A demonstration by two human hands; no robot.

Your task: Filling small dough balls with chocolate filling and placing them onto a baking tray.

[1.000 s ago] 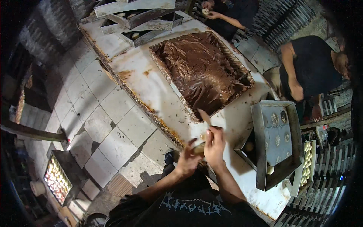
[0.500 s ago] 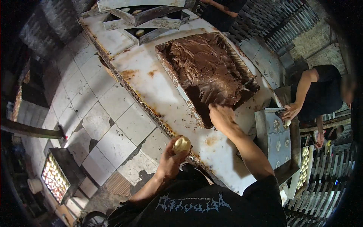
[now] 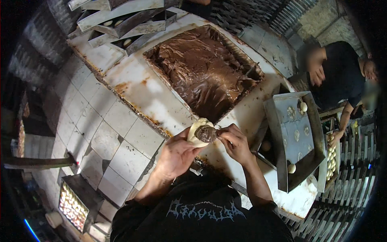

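My left hand (image 3: 173, 155) holds a flattened piece of pale dough (image 3: 192, 138) at the near edge of the table. On the dough sits a round lump of brown chocolate-like filling (image 3: 207, 134). My right hand (image 3: 236, 144) is closed in a pinch right at the lump's right side. Whatever its fingers grip, perhaps a thin tool, is too small to make out. Just beyond both hands lies a large shallow tray (image 3: 166, 80) full of the same brown filling (image 3: 201, 66), its surface smeared and uneven.
A metal baking tray (image 3: 300, 139) with a few dough balls (image 3: 291, 168) stands tilted at the right. More metal trays (image 3: 125, 30) are stacked at the far left. A co-worker (image 3: 342, 76) is at the right. The stained white table (image 3: 161, 107) borders a tiled floor (image 3: 121, 137).
My right hand has come back from the filling tray to the dough, and a brown lump now lies on it. The co-worker's hand has left the baking tray.
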